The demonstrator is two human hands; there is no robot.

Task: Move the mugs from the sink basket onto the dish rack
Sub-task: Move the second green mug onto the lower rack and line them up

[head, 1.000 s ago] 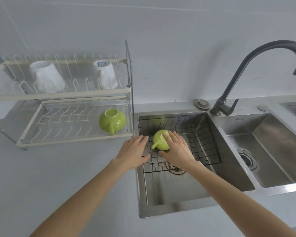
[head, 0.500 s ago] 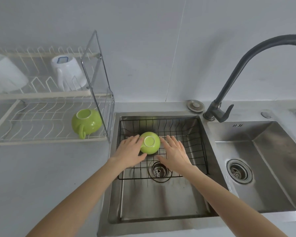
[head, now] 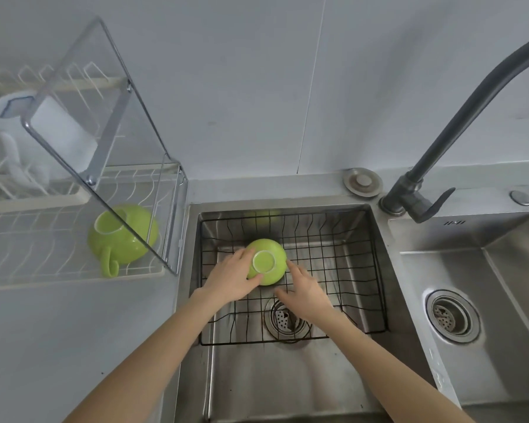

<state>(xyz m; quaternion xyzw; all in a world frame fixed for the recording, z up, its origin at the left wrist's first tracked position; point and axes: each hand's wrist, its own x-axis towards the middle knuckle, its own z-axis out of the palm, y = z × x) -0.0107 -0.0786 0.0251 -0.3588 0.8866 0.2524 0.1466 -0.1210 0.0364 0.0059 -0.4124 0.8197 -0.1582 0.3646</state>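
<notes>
A green mug (head: 268,264) lies base-up in the black wire sink basket (head: 336,254), its handle hidden. My left hand (head: 229,277) wraps its left side, thumb against the front. My right hand (head: 309,293) lies spread on the basket to the right, with only the index fingertip touching the mug. The white wire dish rack (head: 43,239) stands on the counter to the left. A second green mug (head: 126,236) lies on its lower tier, handle towards me. A white mug (head: 43,138) stands upside down on the upper tier.
The rack's clear end panel (head: 104,132) with a metal frame stands between the rack and the sink. A dark curved faucet (head: 458,117) rises at the back right. A second sink bowl with a drain (head: 452,315) lies to the right. A grey counter runs along the left.
The mug in the basket has turned from handle-out to base-up. My left hand has closed in on its left side, and my right hand has slid back off it. The view has shifted nearer the sink.
</notes>
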